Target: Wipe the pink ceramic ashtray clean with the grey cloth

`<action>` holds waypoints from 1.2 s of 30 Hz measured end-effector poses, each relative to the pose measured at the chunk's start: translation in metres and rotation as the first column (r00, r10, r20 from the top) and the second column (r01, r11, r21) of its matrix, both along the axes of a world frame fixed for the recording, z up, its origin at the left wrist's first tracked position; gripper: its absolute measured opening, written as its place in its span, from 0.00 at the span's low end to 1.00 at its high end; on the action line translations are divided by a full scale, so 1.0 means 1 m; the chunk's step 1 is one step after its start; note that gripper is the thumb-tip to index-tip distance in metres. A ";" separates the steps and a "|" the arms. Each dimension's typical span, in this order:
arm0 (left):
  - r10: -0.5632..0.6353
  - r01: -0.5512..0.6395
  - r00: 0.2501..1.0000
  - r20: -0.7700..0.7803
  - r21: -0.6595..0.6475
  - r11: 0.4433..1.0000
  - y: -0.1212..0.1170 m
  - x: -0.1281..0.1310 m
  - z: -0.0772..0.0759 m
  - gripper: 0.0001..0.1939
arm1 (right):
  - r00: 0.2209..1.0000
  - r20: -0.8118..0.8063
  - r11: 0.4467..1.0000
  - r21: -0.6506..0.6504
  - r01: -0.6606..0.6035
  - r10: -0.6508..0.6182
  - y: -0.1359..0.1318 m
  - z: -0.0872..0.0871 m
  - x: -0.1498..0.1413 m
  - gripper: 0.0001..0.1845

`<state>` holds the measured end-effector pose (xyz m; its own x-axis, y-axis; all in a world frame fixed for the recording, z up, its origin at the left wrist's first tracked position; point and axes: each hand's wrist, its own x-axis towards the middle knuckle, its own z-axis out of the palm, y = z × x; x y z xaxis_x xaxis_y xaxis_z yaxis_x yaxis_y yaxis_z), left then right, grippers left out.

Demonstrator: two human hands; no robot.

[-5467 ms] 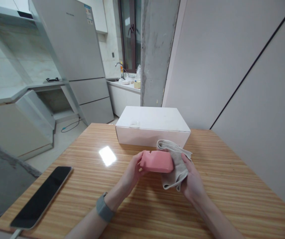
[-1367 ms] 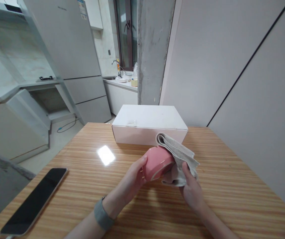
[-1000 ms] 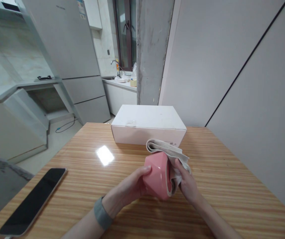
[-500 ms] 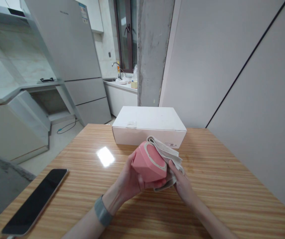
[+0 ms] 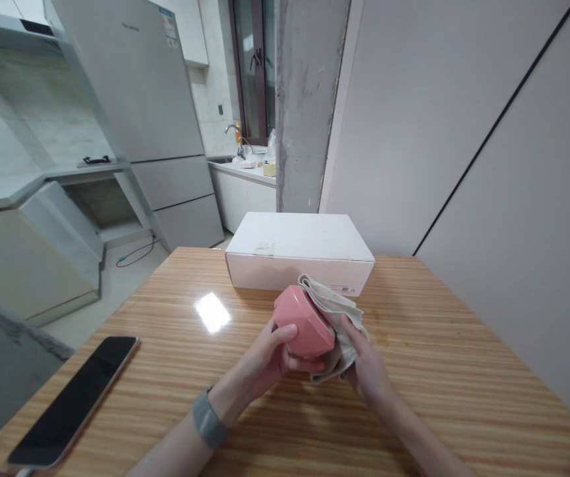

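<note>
A small pink faceted dish [image 5: 303, 322] is held tilted above the wooden table [image 5: 439, 371]. My left hand [image 5: 270, 354] grips it from the left and below, fingers curled round its side. My right hand [image 5: 364, 368] presses a folded grey-beige cloth [image 5: 335, 318] against the dish's right side, fingers closed on the cloth. The dish's inside is turned away and hidden. A grey band sits on my left wrist.
A closed white cardboard box [image 5: 299, 255] stands just behind the hands. A black phone [image 5: 73, 401] lies face up near the table's front left corner. Beyond the table are a fridge [image 5: 150, 112], a concrete pillar and a wall to the right.
The pink dish has been turned over in my left hand several times, its pale rim now facing away. The cloth in my right hand has shifted along its right side.
</note>
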<state>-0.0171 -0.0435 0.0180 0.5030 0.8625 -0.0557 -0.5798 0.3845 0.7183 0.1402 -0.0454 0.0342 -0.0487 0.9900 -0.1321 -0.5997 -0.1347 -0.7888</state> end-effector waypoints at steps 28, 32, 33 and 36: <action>0.177 -0.177 0.984 0.016 0.054 0.983 0.002 0.009 -0.006 0.32 | 0.989 -0.148 0.986 -0.167 -0.007 -0.018 0.002 0.008 0.007 0.14; 0.112 -0.113 0.994 -0.015 -0.075 0.991 0.004 0.008 -0.003 0.30 | 0.988 -0.154 0.985 -0.170 -0.034 0.008 0.003 0.007 0.008 0.14; 0.112 -0.114 0.993 -0.022 -0.087 0.990 0.004 0.007 -0.003 0.30 | 0.987 -0.158 0.984 -0.172 -0.039 0.012 0.004 0.007 0.007 0.14; 0.154 -0.156 0.987 -0.041 -0.046 0.987 0.005 0.007 -0.006 0.29 | 0.987 -0.159 0.982 -0.186 -0.038 0.008 0.004 0.008 0.007 0.15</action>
